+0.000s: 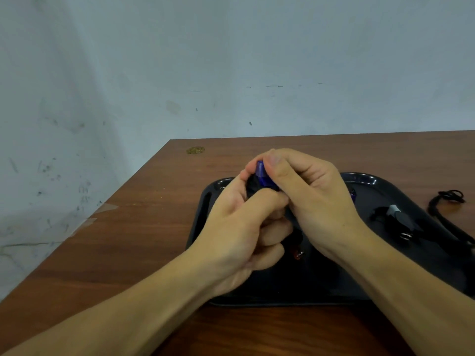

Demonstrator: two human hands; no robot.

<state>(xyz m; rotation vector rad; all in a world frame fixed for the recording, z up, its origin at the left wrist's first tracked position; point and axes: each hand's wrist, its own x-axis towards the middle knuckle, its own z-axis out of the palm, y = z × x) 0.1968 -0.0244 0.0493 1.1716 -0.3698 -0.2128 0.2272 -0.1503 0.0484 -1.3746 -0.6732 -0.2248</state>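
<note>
Black tray [334, 273] on the brown surface [154, 227] carries a grey-tipped gadget [397, 214], a cord [447, 199] beside it. Above the tray, left hand [236, 227] and right hand [313, 191] grip a blue-and-black piece [263, 176], mostly hidden.

Gadget [262, 176] over tray [205, 201] on table [154, 227]; cord [448, 196] rightward

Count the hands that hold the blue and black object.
2. The left hand grips the blue and black object from the left; the right hand pinches its blue top. Both are over the tray.
</note>
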